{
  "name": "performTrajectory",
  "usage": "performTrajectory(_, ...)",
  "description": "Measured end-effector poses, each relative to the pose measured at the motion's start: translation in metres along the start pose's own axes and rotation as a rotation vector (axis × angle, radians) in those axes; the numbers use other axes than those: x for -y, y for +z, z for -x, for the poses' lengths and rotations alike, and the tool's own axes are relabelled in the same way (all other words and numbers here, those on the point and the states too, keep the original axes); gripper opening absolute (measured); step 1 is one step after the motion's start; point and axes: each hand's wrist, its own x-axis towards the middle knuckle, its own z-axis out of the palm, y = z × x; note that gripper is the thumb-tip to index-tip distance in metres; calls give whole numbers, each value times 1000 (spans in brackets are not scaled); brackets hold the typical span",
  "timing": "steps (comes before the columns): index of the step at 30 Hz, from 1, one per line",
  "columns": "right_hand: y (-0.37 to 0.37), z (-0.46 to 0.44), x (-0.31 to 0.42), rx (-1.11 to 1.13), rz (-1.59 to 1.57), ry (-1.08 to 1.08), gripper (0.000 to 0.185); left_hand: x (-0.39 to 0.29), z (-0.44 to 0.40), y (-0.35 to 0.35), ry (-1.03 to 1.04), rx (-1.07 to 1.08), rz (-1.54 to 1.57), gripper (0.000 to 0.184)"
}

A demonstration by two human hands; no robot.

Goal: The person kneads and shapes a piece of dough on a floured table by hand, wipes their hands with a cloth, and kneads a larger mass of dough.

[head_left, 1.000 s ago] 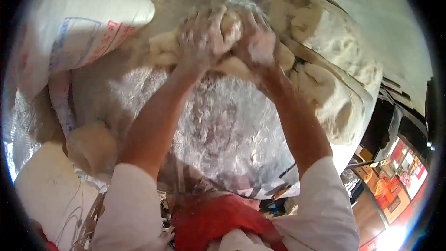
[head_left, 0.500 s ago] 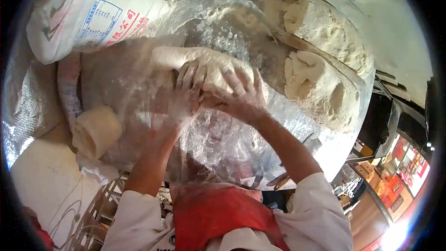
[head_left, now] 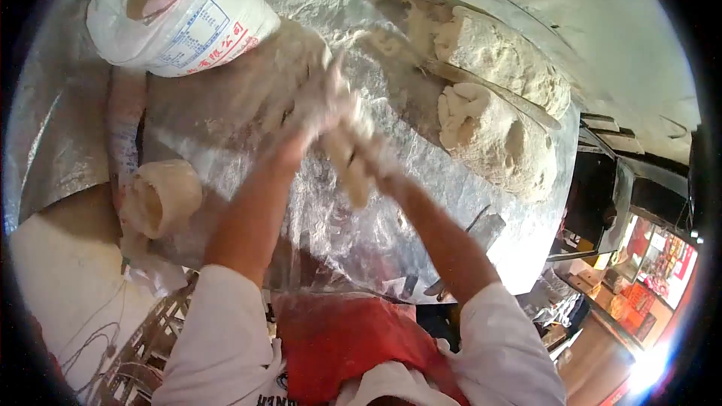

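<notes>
A long piece of pale dough (head_left: pixel 350 175) lies lengthwise between my hands, its near end pointing toward me over the floured metal worktop (head_left: pixel 421 210). My left hand (head_left: pixel 322 109), smeared by motion, is against the dough's upper left part; its fingers do not show clearly. On the other side, my right hand (head_left: pixel 370 156) grips the dough near its middle, with the fingers partly hidden. Flour dusts both hands. Whether the dough is raised off the surface I cannot tell.
Two large floured dough masses (head_left: pixel 500 139) sit at the right beside a long wooden strip (head_left: pixel 489 90). A white flour sack (head_left: pixel 203 26) stands back left. Below it is a cream-coloured container (head_left: pixel 167 197). A flat-bladed scraper (head_left: pixel 485 229) lies near the right front edge.
The dough has turned from lying crosswise to pointing toward me. My left hand has moved up over it, and my right hand has shifted left and down. The view has shifted slightly.
</notes>
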Motion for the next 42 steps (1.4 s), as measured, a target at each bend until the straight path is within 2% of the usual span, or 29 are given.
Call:
performTrajectory(1, 29, 39, -8, -298, 632, -65, 79, 17, 17, 31, 107, -142, -388, 92)
performTrajectory(2, 38, 60, -11, -208, 745, 12, 80, 5, 46, 37, 73, -90, -356, 91)
performTrajectory(3, 35, 70, -25, -204, 733, 15, 80, 27, 63, 65, 165, -211, -297, 89)
performTrajectory(4, 28, 76, -37, -346, 729, -168, 80, 18, 77, 62, 279, -238, -168, 94)
performTrajectory(5, 22, 79, -47, -493, 716, -346, 82, 9, 95, 59, 200, -138, -260, 93)
performTrajectory(6, 24, 73, -45, -498, 708, -328, 82, -15, 108, 45, 121, -32, -348, 92)
performTrajectory(8, 32, 26, -10, -750, 893, -546, 85, -16, 99, 59, 116, -93, -445, 93)
performTrajectory(10, 39, -18, 24, -759, 956, -532, 84, 12, 82, 82, 104, -146, -551, 94)
performTrajectory(11, 39, -38, 36, -778, 1030, -517, 84, 41, 73, 104, -13, -156, 121, 94)
performTrajectory(13, 29, -75, 47, -729, 1024, -551, 82, 32, 46, 84, 43, -334, -317, 92)
performTrajectory(14, 24, -87, 51, -689, 1025, -592, 81, 11, 33, 53, 19, -333, -312, 92)
performTrajectory(15, 23, -93, 61, -683, 1003, -577, 79, -9, 25, 25, -81, -116, -320, 91)
performTrajectory(17, 19, -110, 68, -687, 991, -627, 78, 26, 14, 56, 133, -385, -320, 87)
performTrajectory(19, 6, -123, 66, -726, 974, -718, 69, 19, 7, 49, 150, -405, -308, 85)
performTrajectory(20, 5, -120, 72, -725, 857, -711, 64, 12, 9, 45, 151, -411, -301, 83)
performTrajectory(21, 14, -94, 87, -679, 471, -484, 59, 14, 2, 50, 39, -351, -347, 70)
performTrajectory(22, 23, -66, 102, -604, 90, -260, 56, 0, 6, 32, 54, -368, -348, 70)
performTrajectory(24, 26, 6, 80, -459, 419, -512, 53, -19, 27, -12, -345, -60, 1103, 56)
performTrajectory(25, 31, 33, 58, -485, 568, -598, 48, -21, 36, -24, -596, -31, 1189, 46)
performTrajectory(26, 34, 53, 34, -496, 719, -684, 43, -23, 43, -15, -591, -42, 1191, 46)
performTrajectory(28, 29, 86, -2, -274, 942, -681, 32, -10, 61, 30, 59, -197, -117, 46)
performTrajectory(29, 28, 100, -11, -278, 936, -669, 32, -8, 87, 48, 249, -244, -267, 48)
performTrajectory(31, 22, 107, -17, -589, 1425, -770, 58, -1, 131, 81, 447, -359, -62, 53)
performTrajectory(32, 19, 102, -16, -590, 1422, -755, 58, -7, 145, 94, 430, -391, -71, 56)
performTrajectory(34, 11, 81, -11, -393, 1552, -672, 73, -10, 140, 107, 344, -417, -255, 59)
performTrajectory(36, -5, 38, -3, -464, 1559, -754, 84, 3, 107, 103, 338, -432, -324, 58)
performTrajectory(38, -14, 8, 18, -414, 1339, -816, 92, 17, 69, 85, 370, -435, -340, 48)
performTrajectory(39, -17, -3, 26, -431, 1419, -662, 98, 15, 51, 70, 351, -417, -354, 48)
performTrajectory(42, -31, -42, 52, -468, 1450, -547, 94, 15, 6, 46, 294, -389, -378, 54)
